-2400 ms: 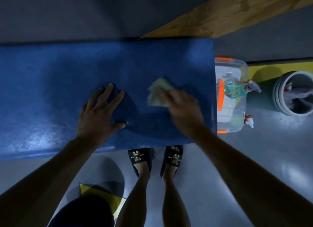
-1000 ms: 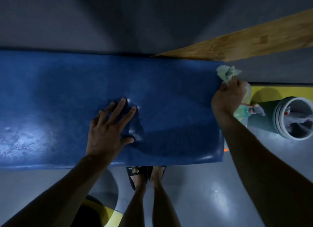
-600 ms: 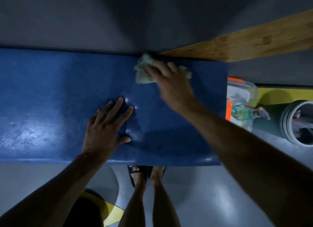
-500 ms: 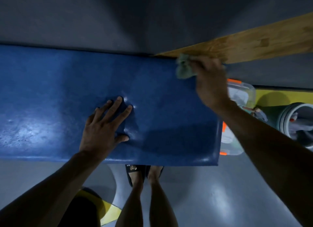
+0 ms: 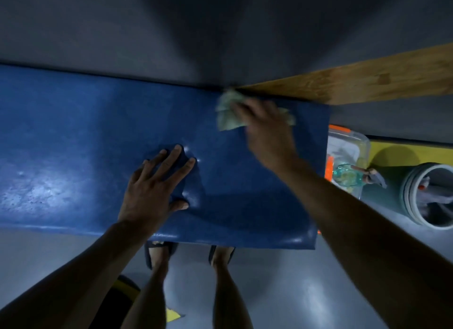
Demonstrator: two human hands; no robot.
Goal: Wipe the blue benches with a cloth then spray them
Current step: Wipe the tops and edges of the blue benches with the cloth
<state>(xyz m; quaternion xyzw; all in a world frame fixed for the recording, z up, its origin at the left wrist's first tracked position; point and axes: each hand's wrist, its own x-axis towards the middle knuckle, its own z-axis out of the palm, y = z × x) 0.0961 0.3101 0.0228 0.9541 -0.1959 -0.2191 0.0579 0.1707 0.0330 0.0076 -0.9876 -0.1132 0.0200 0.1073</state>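
Right hand (image 5: 266, 135): palm down on the cloth, fingers pressed over it, pinning it to the bench top; blurred, so finger detail is unclear.
Cloth (image 5: 228, 113): pale green, crumpled; lies on the bench near its far edge, toward the right end. One bunch shows to the left of the fingers, a smaller tip shows to the right of the hand.
Left hand (image 5: 153, 189): flat on the bench, fingers spread, holding nothing; sits nearer the front edge, left of the right hand and well apart from the cloth. Padding dimples around the fingertips and thumb.
Blue bench (image 5: 73, 144): padded, glossy blue top, runs from the left edge of view to a squared right end. Wet-looking sheen with small droplets on the left part.
Wooden plank (image 5: 355, 81): light brown, slanted, starts at the bench's far edge just beside the cloth and runs off to the right.
Clear plastic box (image 5: 350, 144): on the floor just beside the bench's right end; orange latches visible.
Spray bottle (image 5: 348, 178): clear greenish body, lying across the box, nozzle pointing right.
Grey bucket (image 5: 414, 193): on the floor right of the box; contents too dim to identify.
Person's legs (image 5: 220, 279): standing at the bench's front edge, feet in dark sandals partly under it.
Floor (image 5: 282, 292): grey, shiny.
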